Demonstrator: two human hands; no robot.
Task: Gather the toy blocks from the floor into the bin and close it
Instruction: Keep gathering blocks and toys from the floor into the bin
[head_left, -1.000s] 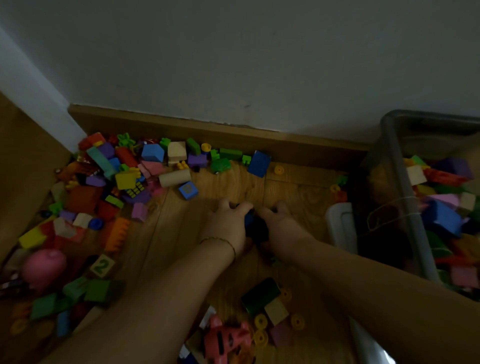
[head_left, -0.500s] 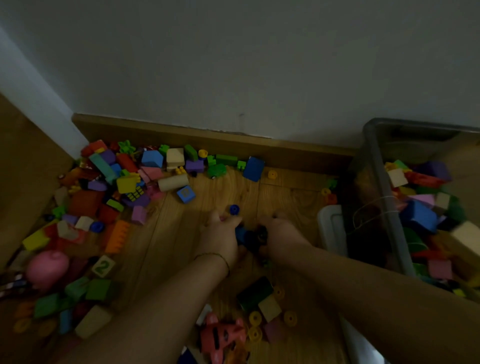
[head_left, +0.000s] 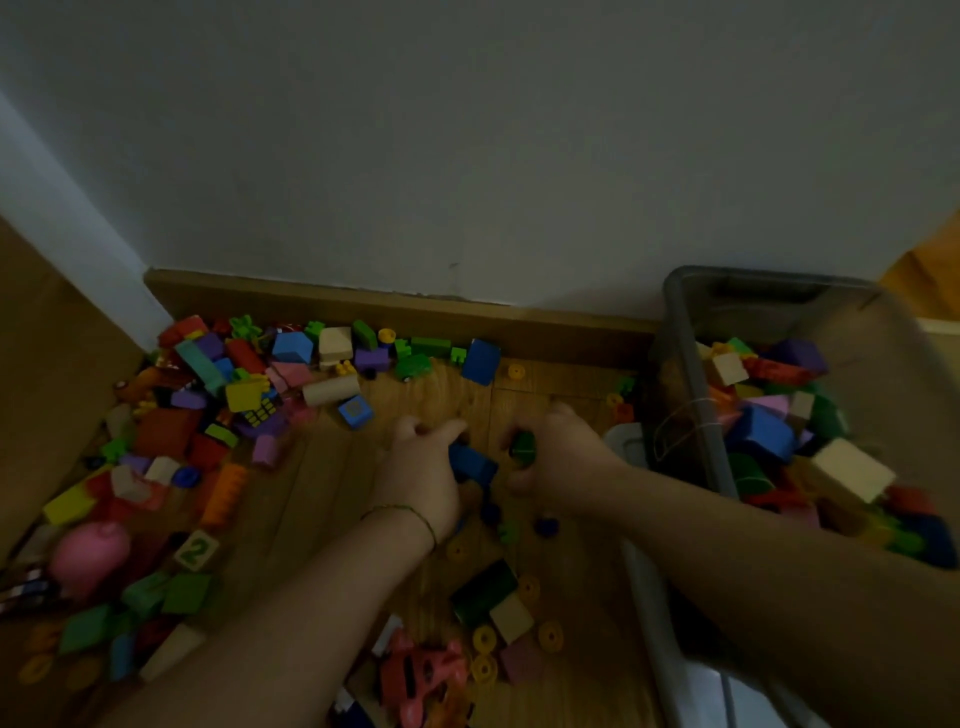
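Two hands, two blocks: the left hand (head_left: 421, 467) curls its fingers round a blue block (head_left: 472, 464), and the right hand (head_left: 561, 462) curls round a green block (head_left: 523, 447). Both are low over the floor (head_left: 322, 493), just left of the bin (head_left: 696, 395). The bin stands open and part filled; most blocks (head_left: 208, 415) lie heaped along the wall at left. Risk 1: the blue block sits only partly inside the left fingers, so it may slip on the lift across to the bin. Risk 2: small dark pieces (head_left: 545, 526) lie loose under the wrists, and a sweep of the forearms may scatter them or leave them behind. Risk 3: a throw from this side may strike the bin's near rim and bounce back. Against half a second ago, the hands are now apart rather than huddled together, each block shows clearly in its own hand, and the small blue round piece beyond the left fingers is no longer seen there.
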